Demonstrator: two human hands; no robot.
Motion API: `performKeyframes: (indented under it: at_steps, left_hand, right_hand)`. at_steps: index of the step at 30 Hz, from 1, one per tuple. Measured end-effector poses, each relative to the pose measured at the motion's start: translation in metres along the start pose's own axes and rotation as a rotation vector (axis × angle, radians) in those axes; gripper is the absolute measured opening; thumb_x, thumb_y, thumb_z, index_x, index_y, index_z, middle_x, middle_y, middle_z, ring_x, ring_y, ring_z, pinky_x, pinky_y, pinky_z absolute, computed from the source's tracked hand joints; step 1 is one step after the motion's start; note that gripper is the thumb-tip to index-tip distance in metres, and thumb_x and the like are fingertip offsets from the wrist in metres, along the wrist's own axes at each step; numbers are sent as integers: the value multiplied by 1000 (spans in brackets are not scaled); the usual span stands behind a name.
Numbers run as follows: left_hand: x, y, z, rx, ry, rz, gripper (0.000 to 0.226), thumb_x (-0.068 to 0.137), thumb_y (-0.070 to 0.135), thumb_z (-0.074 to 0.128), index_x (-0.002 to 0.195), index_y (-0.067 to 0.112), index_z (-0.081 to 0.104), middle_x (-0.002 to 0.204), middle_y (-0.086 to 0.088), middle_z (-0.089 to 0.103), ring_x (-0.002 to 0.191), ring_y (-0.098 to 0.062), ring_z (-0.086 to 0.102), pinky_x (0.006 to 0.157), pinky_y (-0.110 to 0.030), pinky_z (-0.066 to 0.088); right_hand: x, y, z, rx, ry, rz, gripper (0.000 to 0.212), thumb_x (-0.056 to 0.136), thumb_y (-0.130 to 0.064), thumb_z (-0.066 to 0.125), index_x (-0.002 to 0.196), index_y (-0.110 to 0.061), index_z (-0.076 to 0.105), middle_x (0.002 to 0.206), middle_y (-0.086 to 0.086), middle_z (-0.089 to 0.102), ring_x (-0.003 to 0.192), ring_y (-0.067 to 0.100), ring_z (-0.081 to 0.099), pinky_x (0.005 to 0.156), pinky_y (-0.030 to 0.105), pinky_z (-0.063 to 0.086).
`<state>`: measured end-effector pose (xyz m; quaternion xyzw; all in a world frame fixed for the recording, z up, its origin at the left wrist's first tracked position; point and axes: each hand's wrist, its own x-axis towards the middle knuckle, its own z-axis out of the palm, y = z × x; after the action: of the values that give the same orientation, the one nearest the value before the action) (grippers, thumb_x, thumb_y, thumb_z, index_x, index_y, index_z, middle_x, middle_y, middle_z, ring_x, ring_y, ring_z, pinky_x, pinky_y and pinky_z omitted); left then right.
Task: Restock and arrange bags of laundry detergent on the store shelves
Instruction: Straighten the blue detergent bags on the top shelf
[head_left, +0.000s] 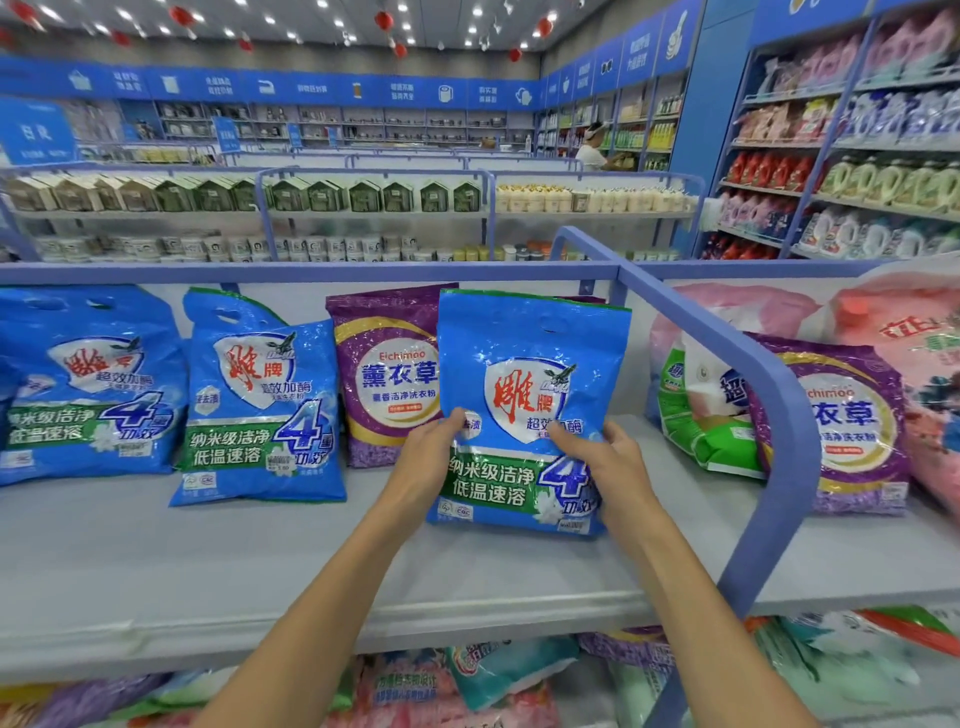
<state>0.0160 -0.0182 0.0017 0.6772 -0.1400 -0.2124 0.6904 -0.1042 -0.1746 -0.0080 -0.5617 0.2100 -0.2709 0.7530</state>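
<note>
Grey store shelf (208, 561), detergent aisle. Your left hand (431, 457) and right hand (621, 467) grip the blue bag (524, 364) by its side edges, thumbs on its front. The bag stands upright on the shelf between your fingers. Purple bag (387, 374) sits just left of your left thumb; blue rail (769, 395) lies right of your right fingers.

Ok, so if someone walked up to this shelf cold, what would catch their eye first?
First the blue detergent bag, upright mid-shelf, gripped at its sides by the left hand and right hand. Left of it stand two matching blue bags and a purple bag. Right of the curved blue divider sit a second purple bag and pink bags.
</note>
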Motion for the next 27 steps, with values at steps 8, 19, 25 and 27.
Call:
performKeyframes:
  at_steps: [8, 19, 25, 27]
  left_hand:
    - [-28, 18, -30, -133, 146, 178, 36, 98, 47, 60, 94, 14, 75, 91, -3, 80, 86, -21, 77, 83, -42, 62]
    - [-47, 24, -65, -325, 304, 257, 15, 94, 29, 70, 82, 20, 69, 74, 19, 75, 71, 6, 69, 73, -17, 54]
    - [-52, 24, -71, -312, 416, 295, 26, 90, 37, 74, 71, 22, 67, 94, 0, 71, 94, -14, 66, 94, -37, 50]
    - [-53, 21, -73, -327, 399, 281, 25, 90, 39, 74, 72, 23, 68, 95, -1, 69, 94, -17, 65, 95, -42, 48]
  right_hand:
    - [-8, -8, 37, 104, -38, -35, 47, 79, -38, 77, 119, -13, 69, 105, 8, 79, 87, 27, 78, 78, 42, 63]
    - [-3, -10, 71, 123, -14, -57, 28, 93, -35, 72, 111, -13, 72, 107, 13, 78, 93, 33, 76, 86, 56, 59]
    - [-6, -5, 77, 95, -55, -124, 21, 96, -40, 67, 103, -23, 75, 100, 7, 79, 94, 35, 76, 88, 57, 58]
    - [-14, 1, 77, 68, -118, -113, 29, 94, -43, 65, 114, -23, 71, 104, 5, 79, 91, 30, 77, 84, 50, 60]
